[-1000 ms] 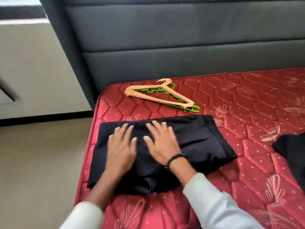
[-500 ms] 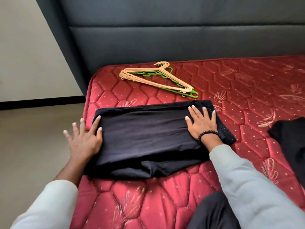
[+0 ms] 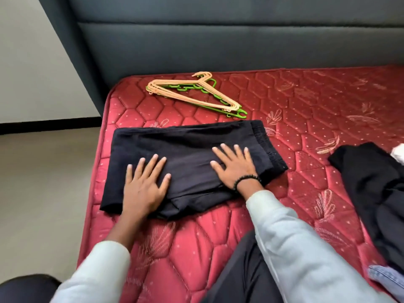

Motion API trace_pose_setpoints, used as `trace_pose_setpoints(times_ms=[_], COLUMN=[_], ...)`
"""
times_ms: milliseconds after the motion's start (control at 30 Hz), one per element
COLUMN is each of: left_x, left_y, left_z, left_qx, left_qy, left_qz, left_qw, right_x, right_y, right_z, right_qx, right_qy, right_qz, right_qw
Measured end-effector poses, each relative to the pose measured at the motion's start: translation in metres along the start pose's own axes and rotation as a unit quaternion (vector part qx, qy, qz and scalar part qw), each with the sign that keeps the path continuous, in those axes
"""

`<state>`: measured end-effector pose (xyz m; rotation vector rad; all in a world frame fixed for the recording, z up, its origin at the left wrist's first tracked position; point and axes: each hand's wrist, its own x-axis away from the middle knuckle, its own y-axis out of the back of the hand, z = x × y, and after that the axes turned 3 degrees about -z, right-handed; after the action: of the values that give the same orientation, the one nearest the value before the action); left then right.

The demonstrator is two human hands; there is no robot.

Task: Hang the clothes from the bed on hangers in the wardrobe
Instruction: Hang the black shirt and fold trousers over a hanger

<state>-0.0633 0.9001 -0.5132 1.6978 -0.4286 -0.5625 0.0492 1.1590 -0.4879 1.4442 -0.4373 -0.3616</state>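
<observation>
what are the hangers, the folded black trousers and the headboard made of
Hangers: most likely plastic, peach over green, with thin moulded bars and a smooth, even colour.
Trousers: a matte woven cloth, perhaps cotton; it creases softly and has a ribbed elastic band at the right end.
Headboard: padded panels in dark grey, leather-like or tight fabric; the faint sheen leaves it open.

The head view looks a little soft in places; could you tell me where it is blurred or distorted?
In the head view, the left sleeve at the bottom edge is motion-smeared; both hands, left and right, and the hangers are fairly sharp; the wide lens bends the headboard lines slightly.
</observation>
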Motion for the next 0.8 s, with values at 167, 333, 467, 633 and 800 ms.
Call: trace_pose_setpoints(times_ms=[167, 333, 467, 633, 800], left_x=[-0.007, -0.053, -0.112, -0.165, -0.17], left_y=[0.021, 0.046, 0.045, 0.009, -0.006], left_z=[0.0, -0.042, -0.077, -0.09, -0.086], left_qx=[0.021, 0.255, 0.469, 0.549, 0.545], left_qy=[0.053, 0.038, 0.093, 0.195, 0.215], left_qz=[0.037, 0.013, 0.06, 0.119, 0.119], left_qw=[0.998, 0.966, 0.876, 0.804, 0.801], right_x=[0.001, -0.045, -0.13, -0.226, -0.255], right_y=[0.017, 0.063, 0.089, 0.076, 0.05], right_z=[-0.018, -0.007, -0.014, -0.038, -0.054], right_qx=[-0.037, -0.216, -0.212, -0.144, -0.09], right_qy=[-0.077, -0.09, -0.103, -0.168, -0.177], right_qz=[0.018, -0.06, -0.097, -0.063, -0.068], right_qw=[0.996, 0.97, 0.967, 0.973, 0.978])
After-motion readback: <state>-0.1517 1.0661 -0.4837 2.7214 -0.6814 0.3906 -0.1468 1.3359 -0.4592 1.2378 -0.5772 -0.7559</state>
